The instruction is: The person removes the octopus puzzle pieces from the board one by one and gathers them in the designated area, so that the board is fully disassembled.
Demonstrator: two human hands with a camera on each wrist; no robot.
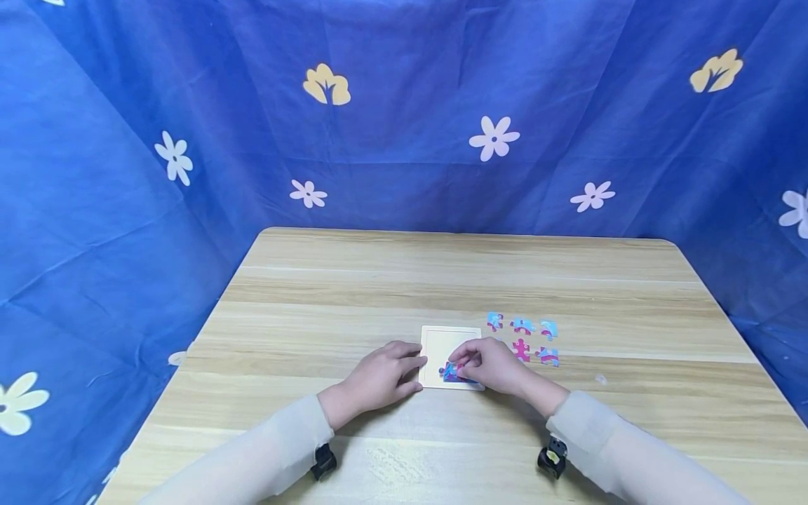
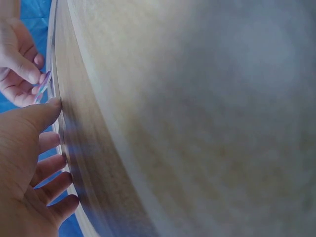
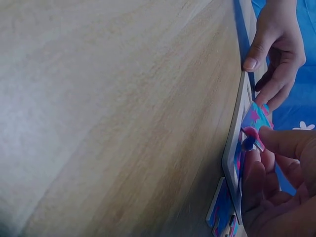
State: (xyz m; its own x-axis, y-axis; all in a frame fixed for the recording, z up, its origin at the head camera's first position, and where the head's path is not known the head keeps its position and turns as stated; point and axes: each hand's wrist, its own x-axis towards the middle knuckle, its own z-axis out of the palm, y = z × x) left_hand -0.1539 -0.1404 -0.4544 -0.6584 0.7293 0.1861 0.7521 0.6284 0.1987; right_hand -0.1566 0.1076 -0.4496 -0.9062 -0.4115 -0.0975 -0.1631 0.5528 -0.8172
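Note:
A pale square puzzle tray (image 1: 435, 334) lies on the table, with a few joined blue and pink pieces along its near side. My right hand (image 1: 494, 365) is over the tray's right part. Its thumb and fingers pinch a jigsaw piece (image 3: 255, 117), blue with pink, which stands tilted above the tray in the right wrist view. At the tray's left edge, my left hand (image 1: 384, 376) touches the rim with its fingertips, fingers extended. In the left wrist view the thumb and fingers (image 2: 52, 163) of that hand reach along the edge.
Several loose jigsaw pieces (image 1: 521, 349) in blue and pink lie in two rows right of the tray. The wooden table (image 1: 353, 280) extends around it. Behind hangs a blue curtain (image 1: 404, 161) with flower prints.

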